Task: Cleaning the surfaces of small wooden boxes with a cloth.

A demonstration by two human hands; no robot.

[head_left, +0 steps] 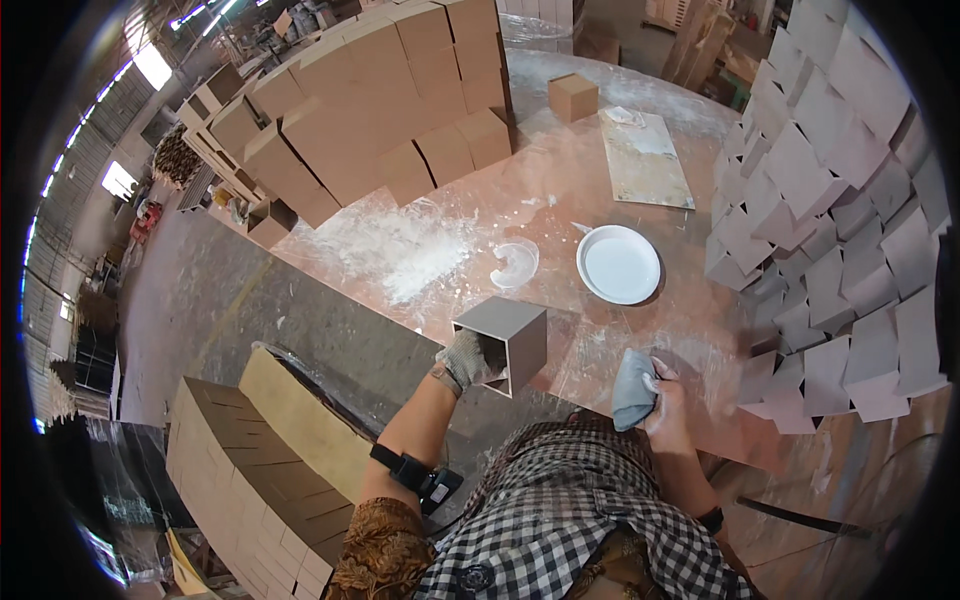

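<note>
A grey box [522,335] with an open side hangs at the table's near edge. My left hand [466,361], in a knitted glove, reaches into that open side and holds the box; some of its fingers are hidden inside. A bluish-grey folded cloth [632,390] is gripped in my right hand [664,396], which has white dust on its fingers. The cloth and the box are apart. Beyond them on the table lie a white round dish [619,265] and a clear, broken-edged plastic piece [515,264].
Brown boxes [380,110] are stacked at the far left of the table [560,225]. Grey boxes [790,185] pile up on the right. White powder [400,250], a stained board [648,165] and a single brown box [573,97] lie farther back. More brown boxes [250,460] stand lower left.
</note>
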